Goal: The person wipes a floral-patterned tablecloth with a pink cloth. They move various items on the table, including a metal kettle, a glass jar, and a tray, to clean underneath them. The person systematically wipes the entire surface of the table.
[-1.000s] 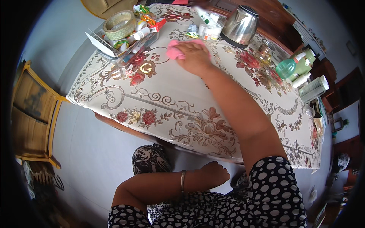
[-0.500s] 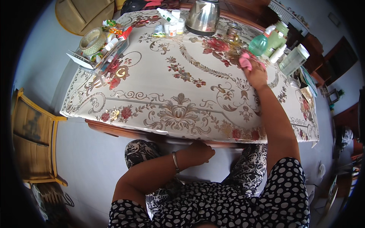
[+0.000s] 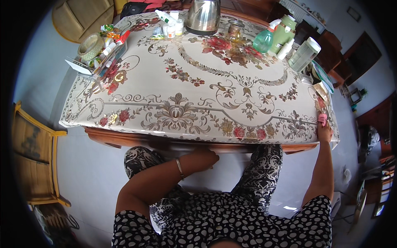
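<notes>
At the table's right front corner, my right hand point(image 3: 325, 132) is closed on a pink cloth point(image 3: 322, 119), which lies against the flowered tablecloth point(image 3: 161, 93). Only part of the cloth shows; the hand covers the rest. My left hand point(image 3: 203, 159), with a bangle point(image 3: 179, 168) on its wrist, is curled into a fist in front of the table's near edge, above my lap. Nothing sticks out of that fist.
A metal kettle point(image 3: 203, 18), white bottles point(image 3: 170, 29) and a glass jar point(image 3: 235, 31) stand at the back. To the right are a green spray bottle point(image 3: 264, 39) and a clear jar point(image 3: 304, 56). A filled plastic box point(image 3: 111, 62) sits left, near a wooden chair point(image 3: 35, 157).
My right hand has swept the pink cloth from beside the spray bottle toward me and rightward to the near corner. My left fist stays at the near edge. The view has shifted slightly.
</notes>
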The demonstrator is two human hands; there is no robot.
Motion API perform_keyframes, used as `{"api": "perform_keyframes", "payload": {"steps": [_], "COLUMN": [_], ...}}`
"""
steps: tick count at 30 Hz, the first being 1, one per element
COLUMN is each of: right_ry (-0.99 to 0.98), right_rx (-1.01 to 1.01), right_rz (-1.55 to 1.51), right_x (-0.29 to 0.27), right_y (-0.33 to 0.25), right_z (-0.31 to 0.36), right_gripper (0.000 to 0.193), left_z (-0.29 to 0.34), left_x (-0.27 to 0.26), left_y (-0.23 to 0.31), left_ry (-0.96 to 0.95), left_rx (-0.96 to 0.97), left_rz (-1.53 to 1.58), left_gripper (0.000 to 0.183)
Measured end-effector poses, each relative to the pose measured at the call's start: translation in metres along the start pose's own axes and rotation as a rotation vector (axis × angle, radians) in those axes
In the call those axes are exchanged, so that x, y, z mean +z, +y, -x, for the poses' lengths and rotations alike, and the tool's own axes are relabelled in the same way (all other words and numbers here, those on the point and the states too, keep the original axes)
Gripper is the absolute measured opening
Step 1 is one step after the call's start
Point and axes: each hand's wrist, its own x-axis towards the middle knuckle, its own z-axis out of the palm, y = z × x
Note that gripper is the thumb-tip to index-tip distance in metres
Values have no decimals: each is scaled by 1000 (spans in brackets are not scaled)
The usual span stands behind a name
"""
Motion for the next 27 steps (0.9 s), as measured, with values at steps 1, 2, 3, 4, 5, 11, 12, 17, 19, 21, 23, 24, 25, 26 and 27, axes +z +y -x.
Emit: {"api": "perform_keyframes", "payload": {"steps": [1,2,3,4,5,11,12,17,19,21,23,24,25,26,27], "right_ry": [-23,-46,-20,27,56,294,303,244,203,172,155,139,176,213,184], "right_rx": [25,49,28,-27,-145,-702,-796,-1031,-1086,-1151,-1209,-1239,-1304,-1367,-1406], "right_rz": [15,29,14,-32,-78,-320,-392,-588,-625,-654,-620,-604,-651,-698,-706], "right_x": [-1,-4,-4,-5,-12,-27,-33,-55,-66,-72,-89,-96,-98,-99,-104], "right_y": [2,3,-7,-29,-53,-170,-196,-333,-384,-434,-482,-505,-529,-552,-573], "right_z": [-2,-6,-3,6,19,69,78,129,151,173,199,214,227,242,264], "right_gripper": [60,60,57,53,50,47,48,54,54,52,49,49,48,48,48], "left_z": [-2,-3,-2,1,5,19,21,32,37,38,37,36,34,32,32], "left_x": [0,1,1,0,-2,-17,-17,-23,-27,-28,-28,-25,-23,-24,-25], "left_y": [2,4,8,10,14,38,39,40,39,37,33,30,27,24,20], "left_ry": [3,0,-9,-18,-9,87,108,203,244,240,236,234,229,211,191], "left_rx": [15,26,31,27,39,138,146,150,150,138,117,99,84,72,51], "left_rz": [-13,-11,-8,-5,1,36,35,28,22,37,45,45,45,18,-9], "left_gripper": [23,23,23,23,23,22,22,18,17,15,14,14,13,14,15]}}
